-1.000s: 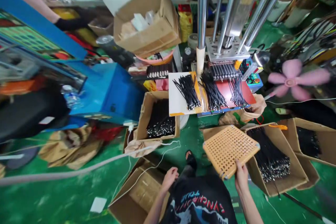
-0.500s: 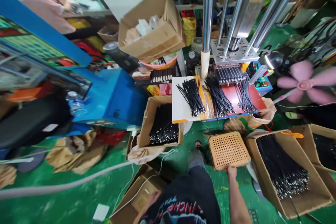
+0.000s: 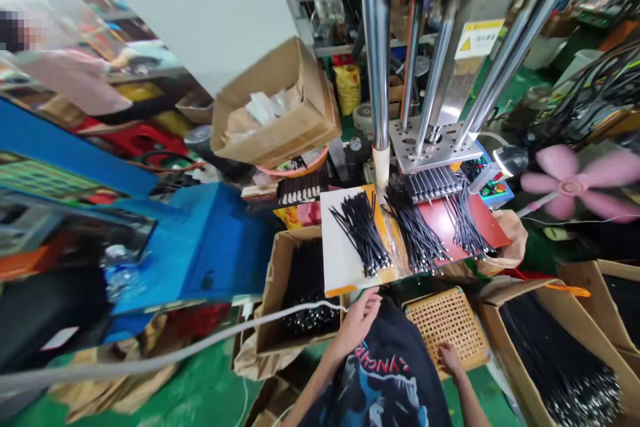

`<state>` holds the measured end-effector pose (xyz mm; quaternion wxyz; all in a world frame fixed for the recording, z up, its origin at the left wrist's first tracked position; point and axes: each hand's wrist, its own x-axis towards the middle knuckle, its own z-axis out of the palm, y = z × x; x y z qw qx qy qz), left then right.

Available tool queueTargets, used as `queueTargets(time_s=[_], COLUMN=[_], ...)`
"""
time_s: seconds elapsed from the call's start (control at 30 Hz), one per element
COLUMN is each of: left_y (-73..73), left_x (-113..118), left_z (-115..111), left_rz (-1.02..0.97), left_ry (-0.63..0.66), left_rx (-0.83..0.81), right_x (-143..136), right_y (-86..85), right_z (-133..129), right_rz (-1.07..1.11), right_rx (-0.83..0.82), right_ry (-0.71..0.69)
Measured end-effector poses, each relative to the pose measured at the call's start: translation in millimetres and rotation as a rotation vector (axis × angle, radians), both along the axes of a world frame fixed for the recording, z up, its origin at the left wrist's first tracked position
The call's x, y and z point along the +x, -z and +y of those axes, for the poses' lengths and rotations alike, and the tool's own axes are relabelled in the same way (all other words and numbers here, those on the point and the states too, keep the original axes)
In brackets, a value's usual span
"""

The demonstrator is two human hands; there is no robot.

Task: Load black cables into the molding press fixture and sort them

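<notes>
My left hand (image 3: pixel 361 319) is in front of my body, just below the near edge of the white board (image 3: pixel 334 247). Its fingers are stretched out and it holds nothing. With my right hand (image 3: pixel 451 358) I grip the near edge of a woven stool (image 3: pixel 457 320) at my right side. On the board lies a bundle of black cables (image 3: pixel 363 233) with shiny ends. A second bundle (image 3: pixel 417 230) and a third bundle (image 3: pixel 467 223) lie to the right, around the red plate (image 3: pixel 440 219) of the press.
The press columns (image 3: pixel 380 73) rise behind the bundles. A cardboard box of cables (image 3: pixel 270 327) stands at left, another box (image 3: pixel 510 340) at right. A pale hose (image 3: pixel 200 350) crosses at left. A pink fan (image 3: pixel 570 187) stands right; a person (image 3: pixel 85 80) sits far left.
My left hand has come up from low beside my body to near the board. My body has moved forward, toward the press. My right hand stays at the stool's near edge.
</notes>
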<state>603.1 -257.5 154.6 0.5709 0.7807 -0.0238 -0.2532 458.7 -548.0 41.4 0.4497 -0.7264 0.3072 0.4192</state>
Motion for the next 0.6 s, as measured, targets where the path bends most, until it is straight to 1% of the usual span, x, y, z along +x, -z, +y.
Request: queueTargets(time_s=[0.07, 0.13, 0.2, 0.27, 0.33, 0.43, 0.53, 0.6], left_y=[-8.3, -11.0, -9.6, -6.3, -3.0, 1.4, 8.4, 15.6], left_x=[21.3, 35.8, 43.6, 45.2, 42.2, 36.5, 39.8, 50.6], left_z=[-2.4, 0.7, 6.9, 14.2, 22.1, 34.8, 46.2, 50.2], left_rz=[-0.059, -0.111, -0.15, -0.177, -0.199, -0.232, -0.277, -0.316], left_ry=[-0.109, -0.227, -0.35, -0.479, -0.606, -0.748, -0.825, -0.848], left_rx=[-0.037, -0.062, -0.076, -0.075, -0.06, -0.006, 0.1, 0.197], right_x=[29.0, 56.0, 75.8, 86.5, 91.0, 99.7, 121.3, 142.8], right_y=[-0.6, -1.1, -4.3, -13.1, -29.3, -64.6, -100.9, -120.1], right_z=[-9.6, -20.3, -32.1, -45.3, -59.9, -83.9, -112.2, -136.5], right_rz=[0.002, -0.037, -0.09, -0.13, -0.154, -0.185, -0.242, -0.281], right_rx=[-0.042, -0.065, -0.062, -0.041, -0.005, 0.06, 0.079, 0.054], right_ry=[0.047, 0.094, 0.126, 0.132, 0.109, 0.049, 0.025, 0.036])
